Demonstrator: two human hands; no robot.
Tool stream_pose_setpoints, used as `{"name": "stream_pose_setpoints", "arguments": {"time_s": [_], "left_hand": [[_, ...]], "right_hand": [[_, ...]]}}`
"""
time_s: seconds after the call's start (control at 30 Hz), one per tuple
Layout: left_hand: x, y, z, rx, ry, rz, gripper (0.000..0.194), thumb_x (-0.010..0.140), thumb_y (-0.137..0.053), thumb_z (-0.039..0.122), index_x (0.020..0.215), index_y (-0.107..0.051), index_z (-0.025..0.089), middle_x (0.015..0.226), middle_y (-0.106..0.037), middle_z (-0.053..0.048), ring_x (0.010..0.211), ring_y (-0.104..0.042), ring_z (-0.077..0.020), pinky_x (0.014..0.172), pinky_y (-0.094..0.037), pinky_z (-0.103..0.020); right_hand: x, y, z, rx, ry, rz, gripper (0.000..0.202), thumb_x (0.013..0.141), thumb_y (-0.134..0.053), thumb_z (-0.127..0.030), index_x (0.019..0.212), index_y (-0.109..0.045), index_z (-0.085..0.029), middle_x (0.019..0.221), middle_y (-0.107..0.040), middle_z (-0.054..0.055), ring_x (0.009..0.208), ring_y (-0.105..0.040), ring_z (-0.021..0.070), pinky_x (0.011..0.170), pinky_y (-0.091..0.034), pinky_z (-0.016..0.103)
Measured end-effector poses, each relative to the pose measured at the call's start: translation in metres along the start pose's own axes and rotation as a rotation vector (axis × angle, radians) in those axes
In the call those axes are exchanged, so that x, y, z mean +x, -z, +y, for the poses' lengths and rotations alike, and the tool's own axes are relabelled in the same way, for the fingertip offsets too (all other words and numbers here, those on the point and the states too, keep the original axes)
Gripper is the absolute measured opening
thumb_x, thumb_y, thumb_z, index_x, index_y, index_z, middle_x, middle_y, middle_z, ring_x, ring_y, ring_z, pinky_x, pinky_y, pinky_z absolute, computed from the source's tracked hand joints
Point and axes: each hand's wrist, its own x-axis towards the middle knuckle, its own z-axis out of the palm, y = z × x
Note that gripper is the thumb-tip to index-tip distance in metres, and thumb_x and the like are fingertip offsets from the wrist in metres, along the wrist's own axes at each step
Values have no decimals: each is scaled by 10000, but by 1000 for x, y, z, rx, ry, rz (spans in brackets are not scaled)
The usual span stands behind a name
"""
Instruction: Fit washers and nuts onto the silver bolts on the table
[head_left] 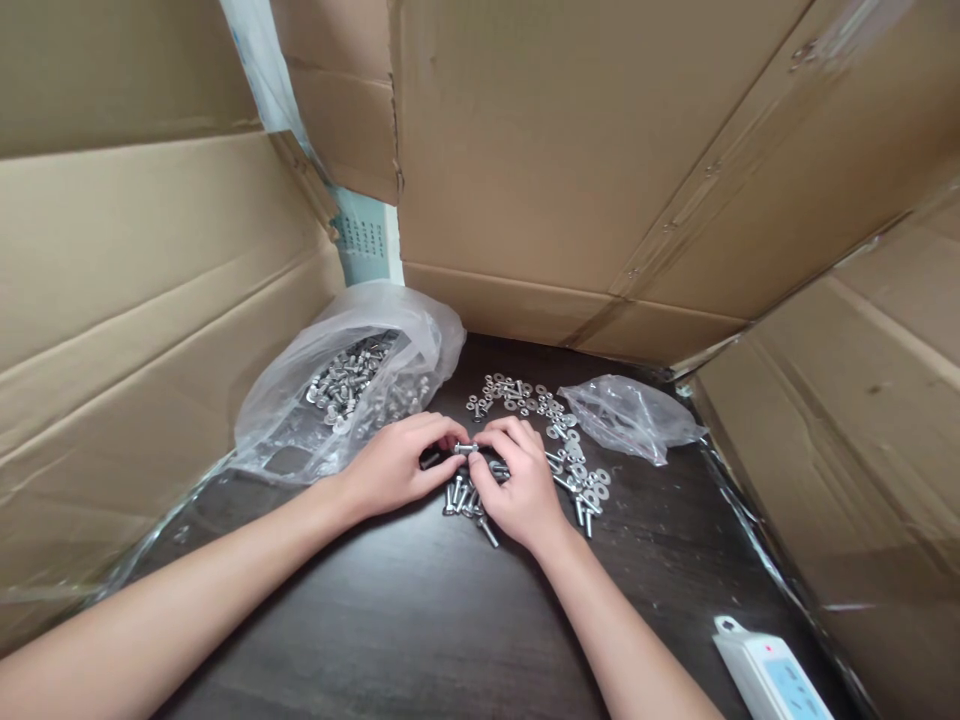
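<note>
Between the fingertips of both hands lies a shiny metal bolt [466, 449], held about level. My left hand [405, 455] pinches its left end with thumb and fingers. At the other end, my right hand [517, 465] closes thumb and fingers on it; whether a nut or washer sits there is too small to tell. Just below the fingers, several loose bolts [463, 496] rest on the dark table [360, 610]. Beyond and to the right of my right hand spread flat washers [596, 485], small nuts and more bolts.
A clear plastic bag [277, 400] full of metal fasteners [349, 380] stands at the back left. A crumpled, clear bag [634, 415] lies right of the washers. Cardboard walls [525, 180] enclose the table on three sides. A white power strip [769, 665] is at the front right.
</note>
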Motion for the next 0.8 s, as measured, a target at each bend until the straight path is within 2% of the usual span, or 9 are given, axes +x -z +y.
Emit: {"name": "stream_pose_setpoints", "arguments": {"time_s": [0.6, 0.8], "left_hand": [[-1, -1, -2, 11, 16, 7, 184, 972, -617, 296, 1116, -676, 197, 957, -727, -38, 890, -674, -193, 830, -531, -328], [-2, -1, 0, 30, -9, 1, 317, 942, -645, 295, 1245, -638, 202, 1066, -735, -53, 946, -690, -202, 872, -544, -338]], "right_hand": [[0, -1, 2, -6, 6, 37, 103, 938, -587, -207, 948, -689, -204, 957, -644, 52, 924, -598, 223, 864, -446, 404], [0, -2, 2, 5, -4, 35, 110, 942, -584, -211, 961, -692, -210, 960, -646, 52, 932, -604, 226, 865, -453, 408]]}}
